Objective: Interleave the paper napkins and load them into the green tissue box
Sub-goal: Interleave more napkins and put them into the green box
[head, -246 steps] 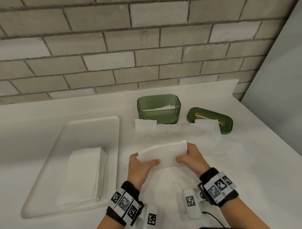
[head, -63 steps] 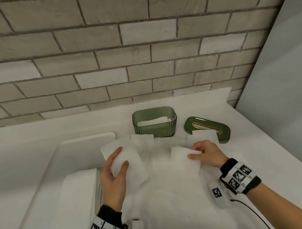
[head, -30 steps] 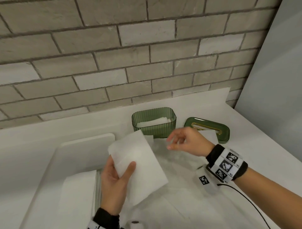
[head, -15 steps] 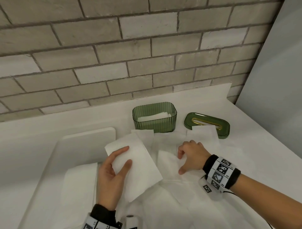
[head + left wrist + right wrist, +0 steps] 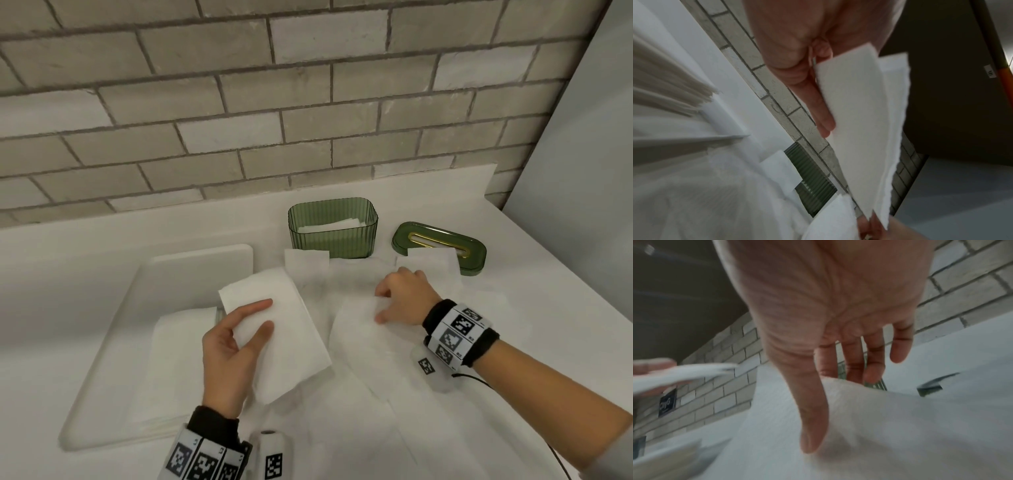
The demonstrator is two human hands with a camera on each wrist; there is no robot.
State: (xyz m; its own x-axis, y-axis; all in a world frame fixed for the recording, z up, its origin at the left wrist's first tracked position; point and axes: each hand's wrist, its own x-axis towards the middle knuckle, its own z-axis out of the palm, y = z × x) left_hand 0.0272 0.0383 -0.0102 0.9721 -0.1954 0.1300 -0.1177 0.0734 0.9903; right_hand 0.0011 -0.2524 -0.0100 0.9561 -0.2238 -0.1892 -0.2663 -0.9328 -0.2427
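gripping folded napkin (image 5: 274, 329), left hand (image 5: 229, 356)

Head camera looks down; wrist cameras sit close, sharing the green tissue box (image 5: 333, 228).

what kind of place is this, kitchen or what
Probably a kitchen or pantry counter, though that is a guess: a white countertop runs along a grey brick-tile wall, with a white tray of stacked napkins and a green tissue box set out.

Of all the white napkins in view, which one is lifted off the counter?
The folded napkin pinched in the left hand, beside the tray. The others lie flat: the tray's stack, the sheets under the right hand, and those in the green box.
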